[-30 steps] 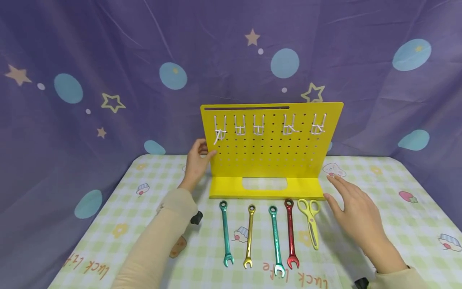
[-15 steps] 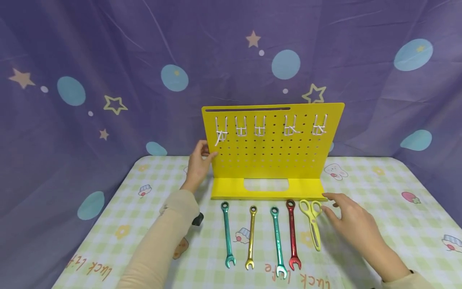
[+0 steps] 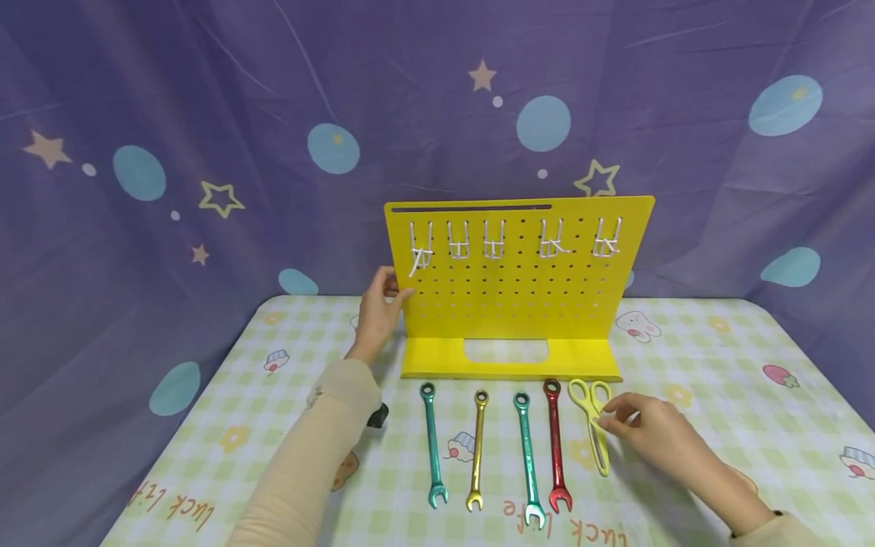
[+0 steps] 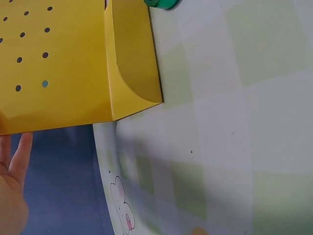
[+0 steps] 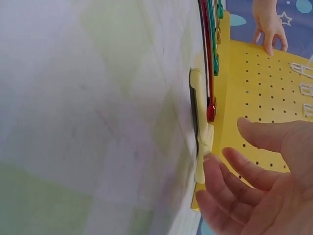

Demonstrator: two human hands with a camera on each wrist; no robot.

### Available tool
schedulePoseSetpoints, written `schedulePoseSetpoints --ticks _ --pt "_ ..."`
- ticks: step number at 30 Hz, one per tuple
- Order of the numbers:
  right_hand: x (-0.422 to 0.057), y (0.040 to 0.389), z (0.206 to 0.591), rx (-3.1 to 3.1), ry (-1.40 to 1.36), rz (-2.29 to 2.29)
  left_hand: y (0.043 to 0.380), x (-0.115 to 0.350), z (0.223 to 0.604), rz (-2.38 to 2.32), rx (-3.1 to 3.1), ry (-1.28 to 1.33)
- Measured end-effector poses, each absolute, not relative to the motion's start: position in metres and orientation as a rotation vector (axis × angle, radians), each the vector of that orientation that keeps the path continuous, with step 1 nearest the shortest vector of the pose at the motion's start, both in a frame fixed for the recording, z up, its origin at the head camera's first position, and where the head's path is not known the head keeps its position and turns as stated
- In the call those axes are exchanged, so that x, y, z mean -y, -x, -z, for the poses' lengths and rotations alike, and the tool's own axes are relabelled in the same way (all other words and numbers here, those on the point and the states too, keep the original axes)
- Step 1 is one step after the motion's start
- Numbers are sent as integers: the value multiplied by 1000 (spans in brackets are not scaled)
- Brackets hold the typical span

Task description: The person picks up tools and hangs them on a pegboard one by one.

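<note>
My left hand holds the left edge of a yellow pegboard, thumb in front and other fingers behind. In the left wrist view, fingers reach the board's edge. My right hand is at the yellow scissors, which lie with handles toward the board. Its fingertips overlap the scissors below the handle loops. The right wrist view shows the thumb apart from the bent fingers, with fingertips right by the scissors.
Left of the scissors lie a red wrench, a green wrench, a gold wrench and another green wrench. Several white hooks line the board's upper part. A purple curtain hangs behind the checked tablecloth.
My right hand has come down and left from beside the board's right corner to the scissors, its fingers bending. The left hand stays at the board's edge. The view has shifted slightly.
</note>
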State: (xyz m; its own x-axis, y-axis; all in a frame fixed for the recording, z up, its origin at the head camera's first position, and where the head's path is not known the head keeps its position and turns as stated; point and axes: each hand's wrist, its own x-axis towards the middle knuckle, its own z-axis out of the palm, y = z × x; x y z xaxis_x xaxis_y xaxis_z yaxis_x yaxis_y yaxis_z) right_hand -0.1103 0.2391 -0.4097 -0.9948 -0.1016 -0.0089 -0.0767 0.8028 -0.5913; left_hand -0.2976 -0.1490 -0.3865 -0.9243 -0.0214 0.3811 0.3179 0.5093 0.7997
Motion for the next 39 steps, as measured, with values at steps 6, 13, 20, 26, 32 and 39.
schedulePoseSetpoints --ticks 6,13,20,26,32,39 --pt "-240 115 415 -2848 69 968 299 150 389 1388 2407 253" --pt "-237 120 421 -2873 30 911 298 149 390 1401 2410 243" --pt "-229 125 422 -2903 -7 823 298 149 390 1396 2404 230" --pt "-227 125 423 -2898 -17 808 298 150 390 1393 2405 238" --pt "-230 123 421 -2815 7 917 299 150 390 1399 2410 240" --pt "-239 123 419 -2748 56 1014 299 149 390 1392 2408 230"
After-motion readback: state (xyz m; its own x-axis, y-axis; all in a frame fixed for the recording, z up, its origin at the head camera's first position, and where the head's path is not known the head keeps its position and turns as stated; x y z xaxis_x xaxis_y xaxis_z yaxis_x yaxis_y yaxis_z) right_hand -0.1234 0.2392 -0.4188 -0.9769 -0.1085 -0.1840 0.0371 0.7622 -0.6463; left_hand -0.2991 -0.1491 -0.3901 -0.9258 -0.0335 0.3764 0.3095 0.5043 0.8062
